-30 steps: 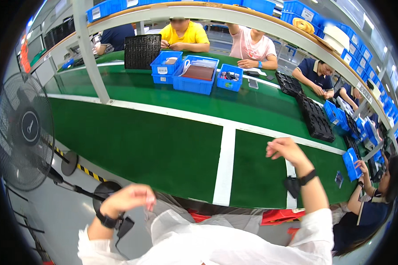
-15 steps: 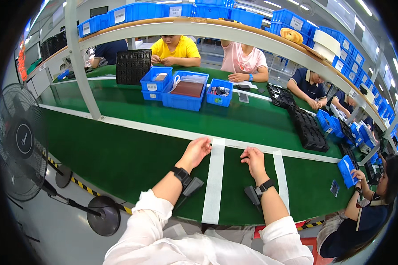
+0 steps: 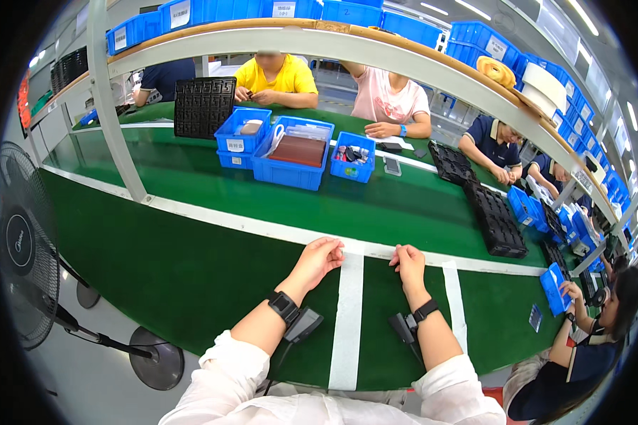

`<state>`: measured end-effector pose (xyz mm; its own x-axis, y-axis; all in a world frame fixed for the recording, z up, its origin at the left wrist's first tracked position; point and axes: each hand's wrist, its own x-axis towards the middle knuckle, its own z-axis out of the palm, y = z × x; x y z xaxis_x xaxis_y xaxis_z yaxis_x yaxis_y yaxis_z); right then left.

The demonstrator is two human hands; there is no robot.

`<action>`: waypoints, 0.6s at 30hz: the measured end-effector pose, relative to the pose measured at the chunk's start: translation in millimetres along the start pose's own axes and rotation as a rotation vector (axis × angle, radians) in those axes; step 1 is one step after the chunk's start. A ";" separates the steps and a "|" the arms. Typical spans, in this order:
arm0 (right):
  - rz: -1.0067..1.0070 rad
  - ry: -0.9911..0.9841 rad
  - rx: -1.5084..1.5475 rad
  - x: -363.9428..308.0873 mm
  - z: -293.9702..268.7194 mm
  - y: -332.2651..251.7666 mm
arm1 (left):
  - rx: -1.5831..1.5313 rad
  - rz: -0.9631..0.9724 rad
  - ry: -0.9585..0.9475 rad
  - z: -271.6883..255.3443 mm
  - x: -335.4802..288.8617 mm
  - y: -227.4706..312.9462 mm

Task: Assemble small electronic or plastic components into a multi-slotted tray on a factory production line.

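Over the green table (image 3: 191,283), the person's left hand (image 3: 317,263) and right hand (image 3: 410,267) stand apart, fingers curled inward; I can't tell whether either is fully closed. Between them, a white strip (image 3: 346,326) runs from the table's near edge to the long white band (image 3: 255,225).

Palms of left hand (image 3: 316,265) and right hand (image 3: 410,269) mostly hidden; upper blue bins (image 3: 216,10) cut by top edge
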<state>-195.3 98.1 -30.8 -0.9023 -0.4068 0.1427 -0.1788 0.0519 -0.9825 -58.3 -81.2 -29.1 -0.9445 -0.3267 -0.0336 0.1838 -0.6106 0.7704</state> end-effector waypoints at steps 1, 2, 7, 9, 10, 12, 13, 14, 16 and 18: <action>0.018 0.000 0.032 0.4 0.4 -1.0 | -0.016 -0.013 0.013 -0.2 -0.9 -0.5; 0.044 -0.003 0.036 -0.5 -1.6 -4.1 | -0.025 -0.007 0.011 -1.2 0.4 -1.1; 0.077 -0.089 0.103 -5.6 -4.9 0.5 | 0.055 -0.052 -0.014 -1.4 -8.7 -3.0; 0.010 -0.159 -0.068 -7.7 -3.4 0.2 | 0.065 -0.061 -0.022 1.6 -8.7 -3.2; 0.009 -0.174 -0.049 -8.0 -1.7 1.1 | 0.087 -0.046 -0.016 2.4 -9.8 -2.0; 0.024 -0.174 -0.031 -6.7 -1.4 -3.3 | 0.112 -0.035 0.002 4.5 -10.3 1.0; 0.028 -0.178 -0.018 -7.0 -2.2 -4.2 | 0.118 -0.045 -0.002 5.2 -11.2 1.0; 0.021 -0.173 0.007 -8.8 -3.4 -2.7 | 0.100 -0.046 0.002 5.5 -13.2 0.1; 0.026 -0.159 0.031 -8.4 -1.5 -2.2 | 0.086 -0.048 0.005 2.5 -10.8 -0.7; 0.049 -0.150 0.047 -10.3 -1.4 -2.0 | 0.089 -0.055 0.000 4.8 -12.3 -2.0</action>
<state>-186.3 103.5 -30.2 -0.8400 -0.5368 0.0789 -0.1144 0.0332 -0.9929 -48.3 -72.5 -27.1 -0.9526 -0.2942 -0.0775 0.1065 -0.5612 0.8208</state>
